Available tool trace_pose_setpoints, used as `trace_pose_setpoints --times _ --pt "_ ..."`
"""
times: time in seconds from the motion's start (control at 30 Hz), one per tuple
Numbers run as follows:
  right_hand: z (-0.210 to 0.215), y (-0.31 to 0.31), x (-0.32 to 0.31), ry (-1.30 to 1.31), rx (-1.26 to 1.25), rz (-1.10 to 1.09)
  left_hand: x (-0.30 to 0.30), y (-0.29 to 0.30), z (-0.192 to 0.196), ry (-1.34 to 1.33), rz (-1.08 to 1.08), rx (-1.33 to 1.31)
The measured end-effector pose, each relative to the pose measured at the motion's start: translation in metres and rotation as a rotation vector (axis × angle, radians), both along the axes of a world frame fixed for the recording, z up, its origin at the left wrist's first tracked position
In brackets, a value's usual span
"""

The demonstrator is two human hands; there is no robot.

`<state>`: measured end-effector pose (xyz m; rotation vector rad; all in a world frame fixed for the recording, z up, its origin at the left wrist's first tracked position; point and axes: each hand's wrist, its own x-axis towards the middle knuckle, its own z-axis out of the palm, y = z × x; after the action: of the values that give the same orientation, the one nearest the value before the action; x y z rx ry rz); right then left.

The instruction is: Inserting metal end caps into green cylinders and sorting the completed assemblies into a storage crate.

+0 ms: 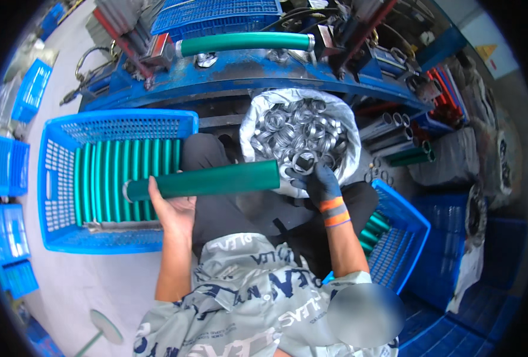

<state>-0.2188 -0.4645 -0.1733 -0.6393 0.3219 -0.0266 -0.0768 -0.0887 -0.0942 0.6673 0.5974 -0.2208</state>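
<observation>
My bare left hand (173, 205) grips a green tube (222, 180) near its left end, holding it almost level above my lap. A silvery ring (126, 191) sits around that left end; the right end shows no ring. At the near side of a white sack (350, 128) full of loose metal rings (297, 128), my right hand (319, 183), in a dark glove with an orange and grey cuff, pinches a single metal ring (303, 161). That ring is close to the tube's right end but apart from it.
Left of my legs stands a blue crate (118, 116) with a row of green tubes (112, 172). Another blue crate (404, 235) with green tubes is at my right. Ahead, a blue machine (240, 83) bears a ringed green tube (246, 41). Metal tubes (386, 128) lie beyond the sack's right.
</observation>
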Motion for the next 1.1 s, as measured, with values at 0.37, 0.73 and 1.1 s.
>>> trace_pose_setpoints --times 0.37,0.73,1.1 --pt "0.044 0.037 -0.014 -0.138 -0.324 -0.118 -0.018 -0.01 0.004 -0.2 -0.127 0.2" --pt "0.063 0.033 -0.012 0.026 -0.453 -0.036 -0.009 -0.017 0.007 -0.337 -0.132 0.25" --pt "0.064 -0.037 0.1 -0.153 -0.546 -0.166 0.031 -0.015 -0.002 -0.151 -0.136 0.082"
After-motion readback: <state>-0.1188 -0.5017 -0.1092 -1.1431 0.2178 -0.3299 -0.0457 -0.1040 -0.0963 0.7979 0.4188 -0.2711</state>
